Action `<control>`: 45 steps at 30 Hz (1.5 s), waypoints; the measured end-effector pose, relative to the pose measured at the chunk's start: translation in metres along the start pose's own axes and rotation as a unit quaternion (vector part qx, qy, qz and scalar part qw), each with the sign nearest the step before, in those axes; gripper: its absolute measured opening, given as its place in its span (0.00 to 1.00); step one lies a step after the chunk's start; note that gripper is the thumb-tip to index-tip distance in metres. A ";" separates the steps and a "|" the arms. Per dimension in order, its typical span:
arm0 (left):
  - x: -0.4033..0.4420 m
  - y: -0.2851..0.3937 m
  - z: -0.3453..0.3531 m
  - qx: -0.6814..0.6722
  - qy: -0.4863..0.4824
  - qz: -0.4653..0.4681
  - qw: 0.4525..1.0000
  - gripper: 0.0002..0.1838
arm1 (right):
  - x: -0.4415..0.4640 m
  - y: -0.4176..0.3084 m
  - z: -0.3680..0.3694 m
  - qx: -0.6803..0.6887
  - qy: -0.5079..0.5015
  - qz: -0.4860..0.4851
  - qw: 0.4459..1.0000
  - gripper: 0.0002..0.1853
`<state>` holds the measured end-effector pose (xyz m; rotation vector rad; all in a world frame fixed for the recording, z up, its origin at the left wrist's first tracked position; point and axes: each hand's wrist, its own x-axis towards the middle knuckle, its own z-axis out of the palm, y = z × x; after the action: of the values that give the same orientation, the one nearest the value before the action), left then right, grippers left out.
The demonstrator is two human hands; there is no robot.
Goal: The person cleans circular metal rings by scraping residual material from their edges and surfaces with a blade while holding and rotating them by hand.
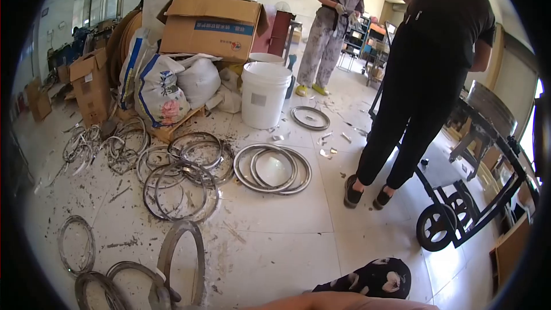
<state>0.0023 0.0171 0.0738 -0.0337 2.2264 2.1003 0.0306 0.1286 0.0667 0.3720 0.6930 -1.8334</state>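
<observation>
Along the bottom edge runs a bare forearm (338, 301), its hand not distinguishable; which arm it is I cannot tell. Just beyond it is a knee in dark patterned cloth (373, 278). Nearest at the lower left, a large metal ring (198, 252) stands tilted up on edge, its lower part cut off. A greyish shape (158, 295) beside it is too unclear to name. Darker rings (92, 293) overlap at the bottom left corner, and a thinner ring (76, 244) lies above them. No fingers of my own show clearly.
Mid-floor lie several overlapping rings (178, 192) and shiny rings (272, 169). Behind are a white bucket (265, 95), filled sacks (163, 89) and a large carton (209, 28). A person in black (425, 51) stands by a wheeled cart (442, 224); another person (330, 34) stands farther back.
</observation>
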 end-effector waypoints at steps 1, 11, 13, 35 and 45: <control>-0.002 0.001 0.001 -0.004 0.000 0.002 1.000 0.13 | 0.000 -0.007 -0.001 -0.011 0.008 0.010 1.000 0.23; 0.025 -0.045 0.001 0.040 0.028 0.045 0.998 0.23 | -0.067 -0.088 -0.030 -0.328 0.077 -0.059 0.940 0.26; 0.013 0.012 0.023 0.040 0.036 0.016 0.998 0.24 | -0.085 -0.105 -0.041 -0.332 0.111 -0.094 0.932 0.22; 0.056 0.051 0.081 0.026 -0.030 -0.198 0.979 0.31 | -0.105 -0.128 -0.115 -0.290 0.181 -0.312 0.886 0.12; 0.026 0.055 0.115 0.067 -0.069 -0.152 0.984 0.30 | -0.108 -0.159 -0.113 -0.148 0.082 -0.294 0.941 0.14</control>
<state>-0.0228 0.1364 0.1198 -0.1993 2.1211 1.7398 -0.0867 0.3180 0.0833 0.1193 1.2838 -2.2214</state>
